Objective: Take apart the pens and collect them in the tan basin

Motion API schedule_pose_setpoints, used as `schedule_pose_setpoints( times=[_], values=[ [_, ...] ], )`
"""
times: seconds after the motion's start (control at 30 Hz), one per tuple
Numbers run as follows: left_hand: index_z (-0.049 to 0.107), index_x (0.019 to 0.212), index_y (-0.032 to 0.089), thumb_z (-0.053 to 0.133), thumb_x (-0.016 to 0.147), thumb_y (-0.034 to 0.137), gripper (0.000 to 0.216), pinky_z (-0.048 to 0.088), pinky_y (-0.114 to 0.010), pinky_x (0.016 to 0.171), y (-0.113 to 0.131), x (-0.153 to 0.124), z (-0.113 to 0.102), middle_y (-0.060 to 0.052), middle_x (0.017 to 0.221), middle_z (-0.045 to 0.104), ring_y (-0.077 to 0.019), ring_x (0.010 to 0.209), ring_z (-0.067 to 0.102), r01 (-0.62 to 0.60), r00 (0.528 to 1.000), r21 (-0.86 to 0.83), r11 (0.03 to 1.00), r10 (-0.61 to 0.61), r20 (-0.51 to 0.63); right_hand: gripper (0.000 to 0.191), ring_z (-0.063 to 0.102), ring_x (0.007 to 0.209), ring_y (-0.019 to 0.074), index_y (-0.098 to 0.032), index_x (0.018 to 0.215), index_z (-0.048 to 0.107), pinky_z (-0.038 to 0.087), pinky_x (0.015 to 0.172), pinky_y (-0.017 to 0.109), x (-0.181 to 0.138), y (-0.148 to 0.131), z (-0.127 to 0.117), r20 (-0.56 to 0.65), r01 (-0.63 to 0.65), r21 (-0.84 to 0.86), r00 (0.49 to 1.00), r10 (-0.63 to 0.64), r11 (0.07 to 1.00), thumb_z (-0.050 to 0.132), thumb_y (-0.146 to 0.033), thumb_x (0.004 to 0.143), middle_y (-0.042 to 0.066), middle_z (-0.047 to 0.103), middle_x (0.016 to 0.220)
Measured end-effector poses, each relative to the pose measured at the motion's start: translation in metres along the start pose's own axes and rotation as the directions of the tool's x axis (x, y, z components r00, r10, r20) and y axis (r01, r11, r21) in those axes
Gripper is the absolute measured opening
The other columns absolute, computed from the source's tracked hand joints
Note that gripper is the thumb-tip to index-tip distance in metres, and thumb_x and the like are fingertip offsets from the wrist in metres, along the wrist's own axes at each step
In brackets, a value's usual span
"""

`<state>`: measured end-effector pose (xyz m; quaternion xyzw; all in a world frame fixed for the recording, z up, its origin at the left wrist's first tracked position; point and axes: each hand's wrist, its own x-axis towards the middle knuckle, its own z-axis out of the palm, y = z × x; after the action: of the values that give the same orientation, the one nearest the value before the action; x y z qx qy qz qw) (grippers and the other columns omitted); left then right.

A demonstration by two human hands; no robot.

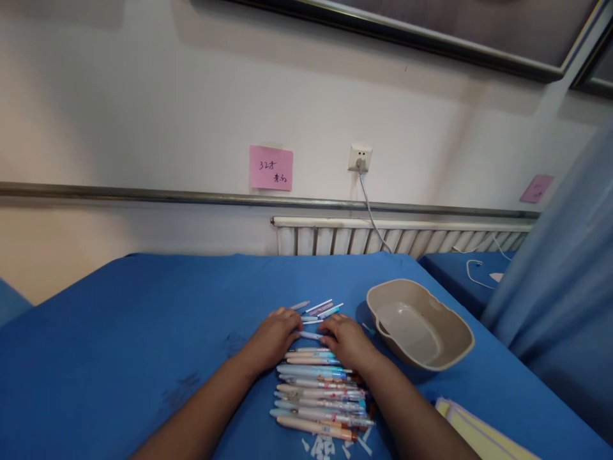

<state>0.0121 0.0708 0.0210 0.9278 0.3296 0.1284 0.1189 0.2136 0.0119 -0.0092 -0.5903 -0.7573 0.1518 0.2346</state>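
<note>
In the head view, we saw a slim pale pen point(310, 335) lying crosswise to the left of the tan basin point(414, 322), on the blue-covered surface point(143, 332). Our left hand point(274, 335) was curled at its far end from the basin, our right hand point(345, 337) at its end toward the basin; we could not tell whether either pinched it firmly. A row of pens point(318, 394) lay left of the basin and nearer to us, and loose pens point(322, 311) lay left of it, just beyond our fingers. We judged the pen light and stiff, hardly fragile, its smooth barrel apt to roll or slip. Fingertips at both ends seemed right for turning it level; mid-barrel seemed the better hold for lifting with one hand.
</note>
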Motion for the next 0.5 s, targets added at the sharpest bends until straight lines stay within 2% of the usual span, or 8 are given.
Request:
schedule_pose_setpoints(
  times=[0.2,0.33,0.4,0.5],
  values=[
    [0.056,0.094,0.022,0.047,0.087,0.024,0.012,0.038,-0.031,0.080,0.0045,-0.0019,0.0025,-0.004,0.093,0.061,-0.0203,0.089,0.053,-0.003,0.995,-0.073,0.997,-0.004,-0.099,0.023,0.059,0.088,0.0161,-0.024,0.100,0.064,0.039,0.076,0.024,0.0009,0.0029,0.0044,0.008,0.036,0.056,0.999,-0.036,0.998,0.045,-0.031,0.089,0.003,0.067,0.094],
    [0.055,0.094,0.021,0.050,0.085,0.026,0.011,0.039,-0.029,0.081,0.0057,-0.0014,0.0033,-0.004,0.095,0.061,-0.0194,0.091,0.054,-0.024,0.996,-0.159,0.987,0.010,-0.086,0.023,0.058,0.086,0.0158,-0.023,0.097,0.065,0.040,0.075,0.023,0.0007,0.0061,0.0055,-0.014,0.038,0.073,0.999,-0.037,0.997,0.045,-0.031,0.089,0.003,0.067,0.092],
    [0.056,0.090,0.021,0.045,0.088,0.029,0.013,0.040,-0.027,0.078,0.0061,-0.0004,0.0040,-0.003,0.091,0.062,-0.0187,0.088,0.055,-0.010,0.998,-0.173,0.985,-0.002,-0.068,0.022,0.058,0.087,0.0159,-0.023,0.096,0.065,0.040,0.077,0.024,0.0008,0.0074,0.0055,-0.021,0.042,0.078,0.999,-0.041,0.996,0.046,-0.031,0.088,0.003,0.066,0.091],
    [0.057,0.084,0.021,0.034,0.093,0.032,0.027,0.041,-0.025,0.069,0.0069,0.0006,0.0048,-0.001,0.078,0.062,-0.0169,0.075,0.057,0.065,0.998,-0.196,0.978,-0.067,-0.002,0.022,0.058,0.088,0.0160,-0.023,0.098,0.065,0.040,0.078,0.024,0.0010,0.0078,0.0051,-0.039,0.064,0.092,0.997,-0.061,0.994,0.047,-0.030,0.088,0.003,0.066,0.092]
  ],
)
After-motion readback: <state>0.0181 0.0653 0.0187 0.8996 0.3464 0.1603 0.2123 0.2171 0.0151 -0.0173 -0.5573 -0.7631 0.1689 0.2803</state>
